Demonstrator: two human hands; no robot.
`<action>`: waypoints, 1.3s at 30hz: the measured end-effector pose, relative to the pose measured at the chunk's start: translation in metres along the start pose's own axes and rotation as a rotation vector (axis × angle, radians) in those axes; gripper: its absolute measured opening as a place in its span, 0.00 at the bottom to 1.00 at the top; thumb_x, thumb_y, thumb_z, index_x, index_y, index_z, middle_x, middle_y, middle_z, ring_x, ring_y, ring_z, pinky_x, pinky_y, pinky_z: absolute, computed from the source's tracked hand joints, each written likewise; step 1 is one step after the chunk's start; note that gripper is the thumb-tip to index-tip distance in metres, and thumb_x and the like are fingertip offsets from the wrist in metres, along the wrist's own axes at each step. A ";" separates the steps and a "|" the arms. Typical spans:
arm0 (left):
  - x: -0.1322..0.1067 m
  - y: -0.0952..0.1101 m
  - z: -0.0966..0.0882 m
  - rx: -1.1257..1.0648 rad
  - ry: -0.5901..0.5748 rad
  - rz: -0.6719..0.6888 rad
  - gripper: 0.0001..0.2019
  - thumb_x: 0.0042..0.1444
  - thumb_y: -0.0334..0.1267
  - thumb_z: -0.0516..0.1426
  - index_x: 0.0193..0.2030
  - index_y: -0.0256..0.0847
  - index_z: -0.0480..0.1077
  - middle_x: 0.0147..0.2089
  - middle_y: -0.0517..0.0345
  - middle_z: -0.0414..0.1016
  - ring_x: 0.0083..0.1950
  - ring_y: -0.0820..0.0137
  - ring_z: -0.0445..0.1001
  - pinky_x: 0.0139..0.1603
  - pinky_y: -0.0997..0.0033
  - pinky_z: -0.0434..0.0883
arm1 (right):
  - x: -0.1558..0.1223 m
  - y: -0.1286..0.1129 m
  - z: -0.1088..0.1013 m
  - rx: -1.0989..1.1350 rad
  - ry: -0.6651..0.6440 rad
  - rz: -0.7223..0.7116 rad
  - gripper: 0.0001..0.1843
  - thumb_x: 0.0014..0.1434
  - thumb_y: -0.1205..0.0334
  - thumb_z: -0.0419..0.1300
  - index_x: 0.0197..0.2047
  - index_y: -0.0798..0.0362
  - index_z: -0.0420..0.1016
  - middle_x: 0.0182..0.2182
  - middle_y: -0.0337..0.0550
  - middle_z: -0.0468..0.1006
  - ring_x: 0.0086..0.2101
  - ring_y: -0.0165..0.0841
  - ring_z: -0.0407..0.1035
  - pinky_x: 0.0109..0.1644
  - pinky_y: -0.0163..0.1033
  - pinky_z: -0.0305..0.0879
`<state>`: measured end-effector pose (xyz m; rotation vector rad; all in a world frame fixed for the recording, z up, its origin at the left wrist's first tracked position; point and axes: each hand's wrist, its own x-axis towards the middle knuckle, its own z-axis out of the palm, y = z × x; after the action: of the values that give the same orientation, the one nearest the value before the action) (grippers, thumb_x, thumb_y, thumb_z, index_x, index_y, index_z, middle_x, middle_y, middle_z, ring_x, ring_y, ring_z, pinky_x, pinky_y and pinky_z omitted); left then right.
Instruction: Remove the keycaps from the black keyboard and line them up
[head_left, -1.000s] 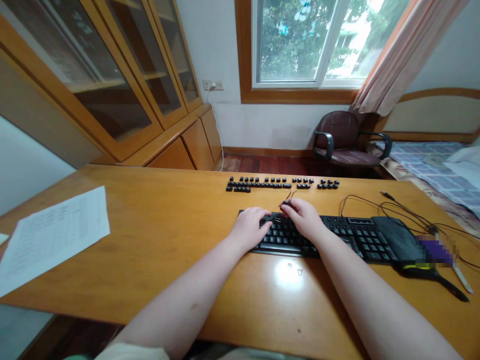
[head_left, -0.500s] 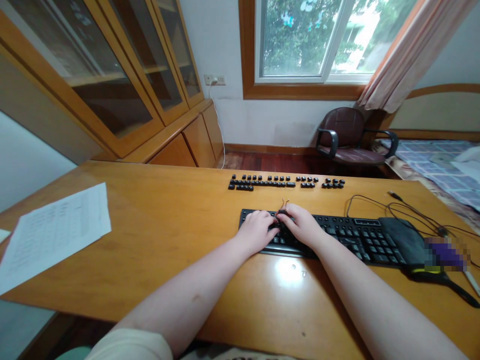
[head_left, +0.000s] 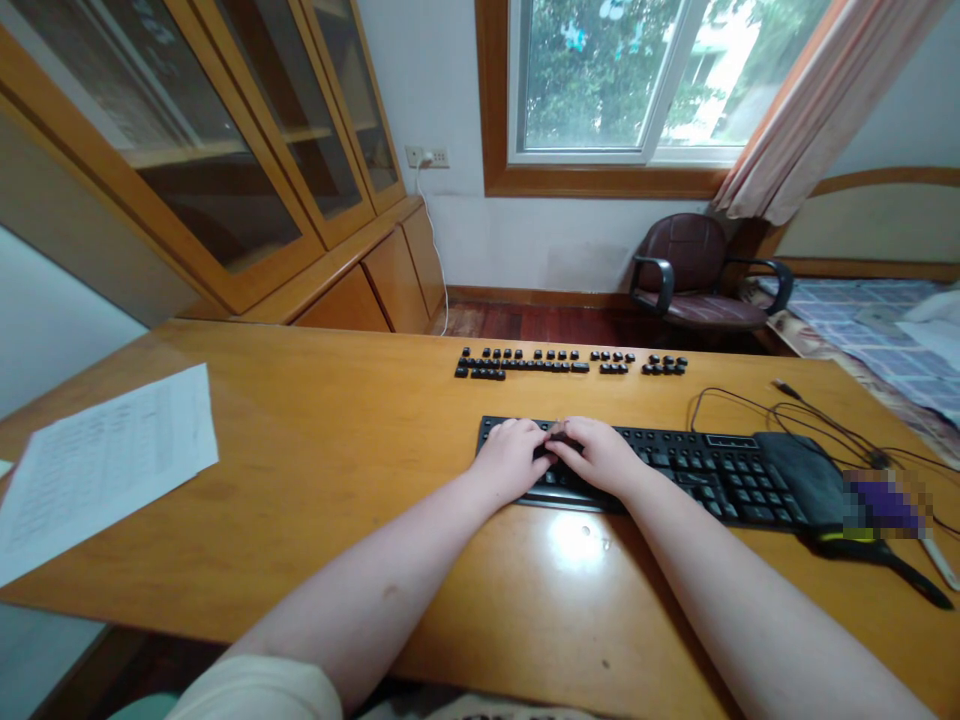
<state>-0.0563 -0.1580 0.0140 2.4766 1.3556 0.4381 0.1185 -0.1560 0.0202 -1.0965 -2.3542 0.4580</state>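
Our left hand (head_left: pixel 510 458), thumb and fingers apart, rests on the long black plastic keyboard (head_left: pixel 679 458) at one o'clock; our right hand (head_left: pixel 598 450) pinches a small, mostly hidden dark tool (head_left: pixel 556 430).

I count 2 hands, my L hand (head_left: pixel 511 462) + R hand (head_left: pixel 600 453); 1 sm. dark item (head_left: pixel 556 430), mostly hidden; 1 kbd (head_left: pixel 720 468); a few doz. loose keycaps (head_left: pixel 525 366), too sm. for an exact ct.; 1 bench (head_left: pixel 337 430); 1 USB plug (head_left: pixel 786 389); 1 lg. paper sheet (head_left: pixel 112 460); 1 chair (head_left: pixel 686 255); 1 window (head_left: pixel 585 85); 1 curtain (head_left: pixel 825 120); 3 glass cab. doors (head_left: pixel 319 130).
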 end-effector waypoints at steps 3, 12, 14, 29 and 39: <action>0.002 0.000 -0.001 -0.034 -0.016 -0.016 0.10 0.55 0.45 0.54 0.37 0.43 0.72 0.39 0.55 0.72 0.43 0.64 0.68 0.45 0.64 0.66 | -0.004 0.002 0.003 -0.105 -0.005 -0.029 0.12 0.62 0.58 0.51 0.36 0.53 0.73 0.32 0.46 0.78 0.34 0.35 0.71 0.40 0.38 0.65; 0.000 0.007 0.004 -0.019 0.062 -0.074 0.10 0.55 0.44 0.55 0.40 0.44 0.72 0.39 0.55 0.72 0.45 0.63 0.68 0.47 0.62 0.65 | -0.002 0.005 0.006 -0.049 0.090 0.242 0.12 0.60 0.57 0.52 0.34 0.53 0.73 0.30 0.45 0.79 0.33 0.36 0.73 0.37 0.37 0.65; -0.001 0.007 0.005 -0.041 0.059 -0.066 0.10 0.54 0.44 0.56 0.40 0.45 0.72 0.39 0.57 0.72 0.45 0.63 0.68 0.46 0.62 0.65 | -0.001 0.004 0.006 -0.020 0.107 0.292 0.12 0.60 0.57 0.52 0.31 0.53 0.72 0.28 0.44 0.79 0.31 0.35 0.72 0.35 0.37 0.64; 0.001 0.003 0.004 -0.079 0.048 -0.060 0.09 0.52 0.45 0.58 0.37 0.45 0.74 0.40 0.58 0.74 0.43 0.65 0.69 0.45 0.65 0.65 | -0.009 0.000 0.003 -0.090 0.220 0.116 0.14 0.61 0.57 0.51 0.34 0.53 0.76 0.32 0.49 0.80 0.34 0.38 0.74 0.40 0.39 0.67; -0.002 0.005 0.001 -0.224 0.133 -0.103 0.18 0.51 0.44 0.59 0.49 0.44 0.69 0.43 0.57 0.75 0.45 0.65 0.71 0.49 0.64 0.66 | -0.005 0.011 0.005 0.485 0.403 0.367 0.17 0.58 0.51 0.55 0.30 0.55 0.76 0.26 0.46 0.79 0.26 0.34 0.73 0.34 0.39 0.71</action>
<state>-0.0531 -0.1627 0.0150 2.2201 1.3928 0.7000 0.1252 -0.1541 0.0095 -1.2390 -1.5847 0.8029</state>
